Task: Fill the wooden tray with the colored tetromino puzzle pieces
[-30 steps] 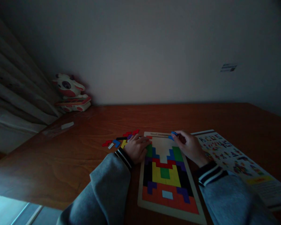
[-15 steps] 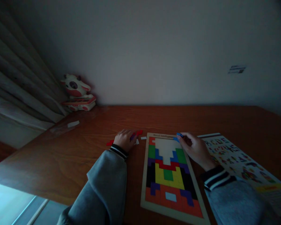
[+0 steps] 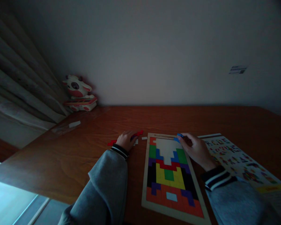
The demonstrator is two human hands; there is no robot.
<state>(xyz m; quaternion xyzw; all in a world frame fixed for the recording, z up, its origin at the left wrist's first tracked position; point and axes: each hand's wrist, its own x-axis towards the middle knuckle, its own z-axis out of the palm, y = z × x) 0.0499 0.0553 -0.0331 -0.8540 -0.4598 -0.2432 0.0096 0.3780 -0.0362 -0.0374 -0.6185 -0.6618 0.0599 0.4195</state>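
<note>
My right hand (image 3: 195, 148) pinches a small blue puzzle piece (image 3: 180, 135) at the top right corner of the wooden puzzle board (image 3: 144, 187). Colourful block pieces fill most of the board; its bare upper middle shows pale wood. Left of the board, my left hand (image 3: 125, 140) rests low over loose pieces, fingers curled down with the thumb towards the board. A red piece (image 3: 139, 133) sticks out past its fingers, and another red piece (image 3: 111, 142) lies at its left. What the left fingers grip is mostly hidden beneath them.
A small white piece (image 3: 144, 138) lies beside the board's left edge. Right of the board is a printed pattern sheet (image 3: 240, 162), partly under my right forearm. A cow-shaped toy keyboard (image 3: 81, 93) stands at the back left, near the curtain (image 3: 18, 72).
The left fingers have shifted slightly over the loose pieces, and less purple shows between finger and thumb. My right hand stays at the board's corner with the blue piece.
</note>
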